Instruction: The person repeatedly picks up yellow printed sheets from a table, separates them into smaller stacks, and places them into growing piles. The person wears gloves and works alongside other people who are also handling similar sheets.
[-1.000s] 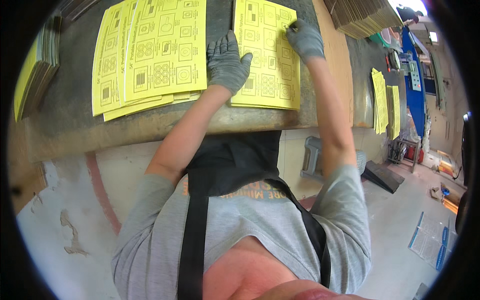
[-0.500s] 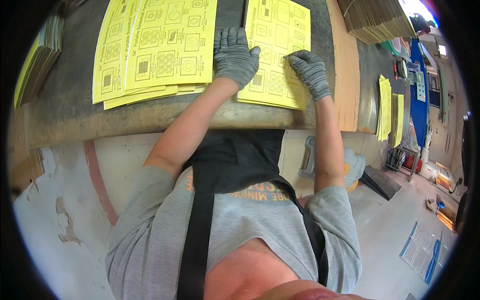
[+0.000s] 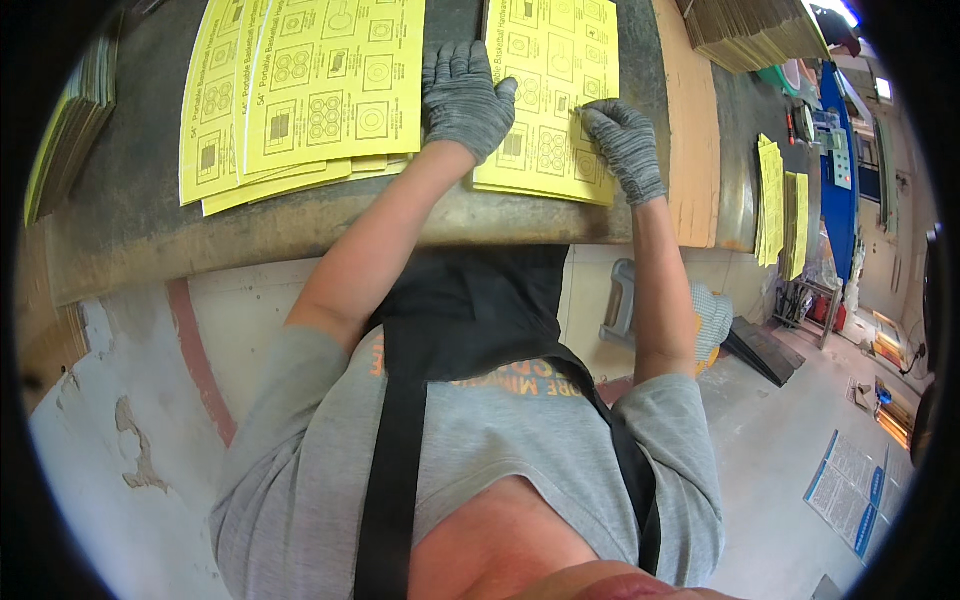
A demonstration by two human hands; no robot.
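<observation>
Both hands wear grey knitted gloves. My left hand [image 3: 466,108] lies with its fingers stretched out on the left edge of a yellow printed sheet [image 3: 540,140], beside a pile of similar yellow sheets [image 3: 335,85]. My right hand [image 3: 628,150] is curled at the right part of the sheet under it, thumb and fingertips pinched together. A small dark tip shows at those fingertips; what it is, I cannot make out. The sheet has rows of boxed line drawings and lies on a dark worktable [image 3: 150,150].
Stacked boards with yellow edges [image 3: 75,125] stand at the far left, and a thick brown stack [image 3: 755,35] at the back right. A tan strip [image 3: 692,150] runs along the table. Farther right lie two narrow yellow stacks [image 3: 770,200]. The worn table edge [image 3: 330,240] faces me.
My right hand has drawn slightly right across the sheet, with its fingers more curled. My left hand stays flat by the sheet's left edge. The whole view has shifted a little.
</observation>
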